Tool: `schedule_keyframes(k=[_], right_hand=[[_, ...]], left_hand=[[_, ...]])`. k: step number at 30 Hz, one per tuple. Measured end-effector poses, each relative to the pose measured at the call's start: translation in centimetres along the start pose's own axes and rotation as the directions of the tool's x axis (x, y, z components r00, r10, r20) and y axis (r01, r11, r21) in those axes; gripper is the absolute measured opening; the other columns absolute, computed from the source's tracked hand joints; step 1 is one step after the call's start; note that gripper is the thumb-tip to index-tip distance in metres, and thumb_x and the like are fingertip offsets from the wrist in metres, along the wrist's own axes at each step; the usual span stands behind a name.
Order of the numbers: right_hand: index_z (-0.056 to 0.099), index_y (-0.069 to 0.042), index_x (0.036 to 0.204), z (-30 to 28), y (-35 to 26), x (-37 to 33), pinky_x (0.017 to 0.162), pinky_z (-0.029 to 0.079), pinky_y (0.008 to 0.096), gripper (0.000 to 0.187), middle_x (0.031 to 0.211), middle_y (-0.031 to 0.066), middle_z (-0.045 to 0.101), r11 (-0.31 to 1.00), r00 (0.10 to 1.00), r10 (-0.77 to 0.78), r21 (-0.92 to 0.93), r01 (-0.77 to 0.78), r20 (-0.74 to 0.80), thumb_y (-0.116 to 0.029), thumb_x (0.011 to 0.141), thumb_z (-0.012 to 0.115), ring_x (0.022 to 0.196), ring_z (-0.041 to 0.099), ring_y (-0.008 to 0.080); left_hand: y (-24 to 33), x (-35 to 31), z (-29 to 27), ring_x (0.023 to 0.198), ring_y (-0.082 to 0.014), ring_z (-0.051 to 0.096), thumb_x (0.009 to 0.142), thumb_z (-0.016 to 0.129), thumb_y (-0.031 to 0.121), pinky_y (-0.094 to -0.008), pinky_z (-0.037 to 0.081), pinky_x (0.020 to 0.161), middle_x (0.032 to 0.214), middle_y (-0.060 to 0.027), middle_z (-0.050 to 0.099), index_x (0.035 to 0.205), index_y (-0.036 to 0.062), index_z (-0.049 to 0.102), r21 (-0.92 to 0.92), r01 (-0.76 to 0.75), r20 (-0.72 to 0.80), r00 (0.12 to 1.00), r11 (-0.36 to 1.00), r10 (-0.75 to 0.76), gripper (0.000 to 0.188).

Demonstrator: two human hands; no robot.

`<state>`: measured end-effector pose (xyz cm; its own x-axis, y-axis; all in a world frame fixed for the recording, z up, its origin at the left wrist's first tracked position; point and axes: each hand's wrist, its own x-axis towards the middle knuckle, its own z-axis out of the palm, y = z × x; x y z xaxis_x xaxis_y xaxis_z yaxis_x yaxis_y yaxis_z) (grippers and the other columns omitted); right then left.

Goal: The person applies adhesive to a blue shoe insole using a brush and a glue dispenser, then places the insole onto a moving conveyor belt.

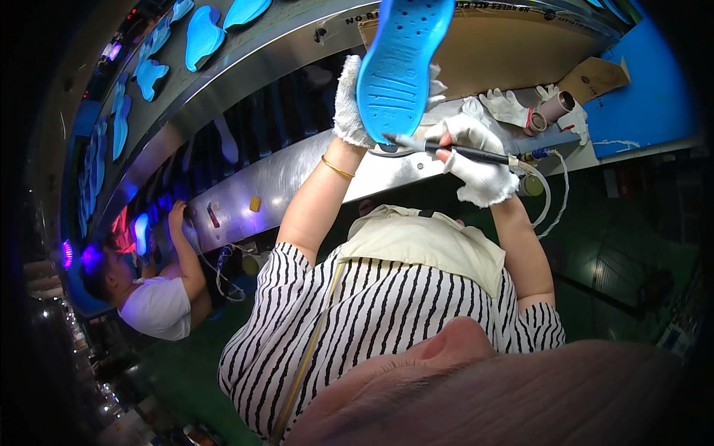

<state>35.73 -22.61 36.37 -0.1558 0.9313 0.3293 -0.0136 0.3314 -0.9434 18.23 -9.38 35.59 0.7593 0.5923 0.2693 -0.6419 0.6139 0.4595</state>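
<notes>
A bright blue shoe sole (398, 74) is held up over the bench, its grooved and dotted face in view. My left hand (348, 104), in a white knit glove, grips it by the edges, with fingertips showing on the far side. My right hand (480, 171), in a white glove with bare fingertips, is closed around a black-handled brush (416, 143). The brush tip lies at the sole's lower end; whether it touches cannot be made out. A pale hose (547, 193) runs from the brush handle's rear end.
A metal bench (290, 175) runs before me. Blue soles (204, 37) lie on a conveyor (175, 74) beyond. At right are a cardboard box (506, 48), spare gloves (506, 108), a pinkish cup (556, 106) and a blue surface (662, 82). A co-worker (160, 297) sits at left.
</notes>
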Motion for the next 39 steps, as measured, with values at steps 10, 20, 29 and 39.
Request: schedule_keyframes(k=[10,20,29,39], right_hand=[[0.058,-0.003,0.084,0.0,-0.5,2.9,0.080,0.049,0.0278,0.016,0.091,0.0071,0.063,0.966,0.971,-0.082,-0.220,0.132,0.223,0.001,0.070,0.064,0.084,0.060,0.0150],[0.060,-0.005,0.084,-2.0,-2.4,4.4,0.081,0.049,0.0286,0.012,0.092,0.0056,0.064,0.959,0.964,0.162,-0.262,-0.104,0.212,-0.005,0.072,0.063,0.089,0.060,0.0157],[0.063,-0.004,0.081,-4.1,-3.2,3.3,0.081,0.050,0.0291,0.007,0.089,0.0053,0.065,0.970,0.958,0.240,-0.072,-0.232,0.156,-0.004,0.075,0.067,0.088,0.061,0.0130],[0.062,-0.001,0.097,-8.5,-0.7,4.0,0.072,0.053,0.0244,0.014,0.089,0.0085,0.067,0.994,0.899,0.060,0.106,-0.015,-0.433,0.000,0.083,0.064,0.081,0.065,0.0134]], left_hand=[[1.5,1.1,0.3,0.088,-0.0279,0.067,0.092,0.051,0.043,-0.0374,0.058,0.075,0.104,-0.0217,0.063,0.116,-0.0016,0.055,0.379,0.187,-0.381,0.924,0.906,-0.031,0.050],[1.2,2.0,1.5,0.077,-0.0170,0.067,0.087,0.064,0.036,-0.0283,0.057,0.066,0.095,-0.0103,0.067,0.108,0.0040,0.063,0.409,0.411,-0.432,0.873,0.815,-0.224,0.038],[0.5,1.6,0.6,0.079,-0.0211,0.067,0.091,0.057,0.040,-0.0313,0.058,0.068,0.097,-0.0145,0.066,0.112,0.0026,0.059,0.331,0.449,-0.449,0.848,0.830,-0.279,0.043],[-0.7,0.1,2.4,0.100,-0.0322,0.063,0.094,0.041,0.051,-0.0458,0.055,0.082,0.120,-0.0230,0.056,0.134,-0.0005,0.041,0.150,0.314,-0.256,0.928,0.938,-0.270,0.065]])
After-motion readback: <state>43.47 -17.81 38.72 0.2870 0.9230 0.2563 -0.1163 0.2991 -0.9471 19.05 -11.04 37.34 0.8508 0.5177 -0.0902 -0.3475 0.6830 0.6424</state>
